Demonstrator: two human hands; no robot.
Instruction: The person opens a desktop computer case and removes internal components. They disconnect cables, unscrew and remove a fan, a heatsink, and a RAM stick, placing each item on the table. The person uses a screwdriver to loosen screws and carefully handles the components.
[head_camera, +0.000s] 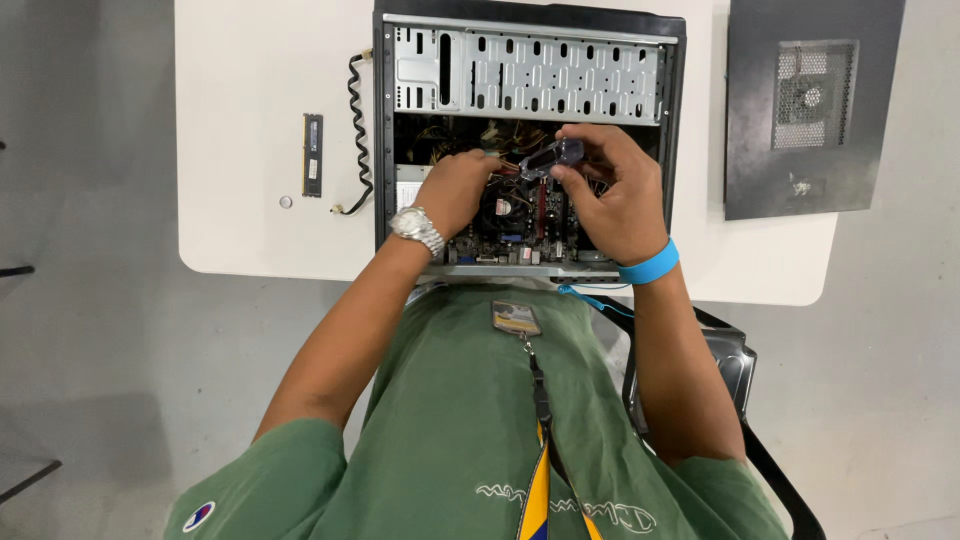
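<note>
Open computer case (530, 75) lying on a white table (250, 120), motherboard (510, 225) exposed inside. Right hand (615, 195) closed around a screwdriver with a clear handle (555, 155), held over the middle of the case, tip hidden towards the left. Left hand (455, 190) reaching in just left of it, fingers curled down among the wires; whether gripping anything, cannot tell. Silver wristwatch (417, 230) on the left wrist, blue band (648, 265) on the right. Left of the case: a coiled black cable (357, 130), then a memory stick (313, 155). Far right: dark side panel (810, 105).
</note>
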